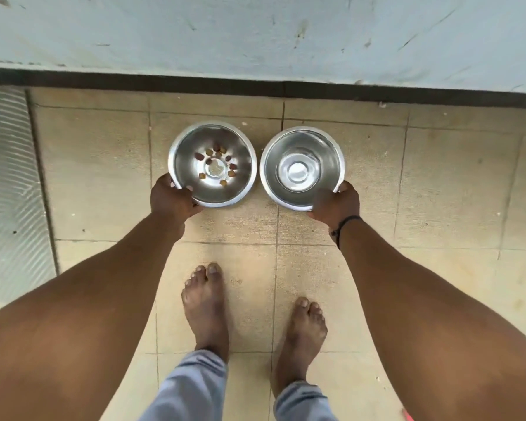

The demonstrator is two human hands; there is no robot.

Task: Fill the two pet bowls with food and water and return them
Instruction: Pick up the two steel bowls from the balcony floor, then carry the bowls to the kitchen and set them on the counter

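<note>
We stand barefoot on the tiled floor (pixel 438 183), bent over two steel pet bowls that sit side by side near the foot of the pale wall (pixel 255 31), almost touching each other. Our left hand (pixel 172 199) is closed on the near rim of the food bowl (pixel 240 165), thumb over the lip and fingers curled under it; our right hand (pixel 336 205) grips the near rim of the water bowl (pixel 271 168) the same way, so the two hands are well apart, each clamped on its own bowl. The food bowl holds only a scatter of brown kibble (pixel 214 162) around its raised centre, and the water bowl looks empty or close to it, though a thin film of clear water would be hard to tell from the shine. We judge both bowls to be light at this stage, rigid, and not fragile, but the polished metal is smooth and could slip in a damp palm, so the rolled rim is the sensible place to hold, pinched between thumb and fingers as now. We expect handling to change once they are filled: the water bowl will be heavier and will slosh if tilted, so it should be carried level, perhaps with a palm under the base, and the kibble will slide and rattle if the food bowl tips.
</note>
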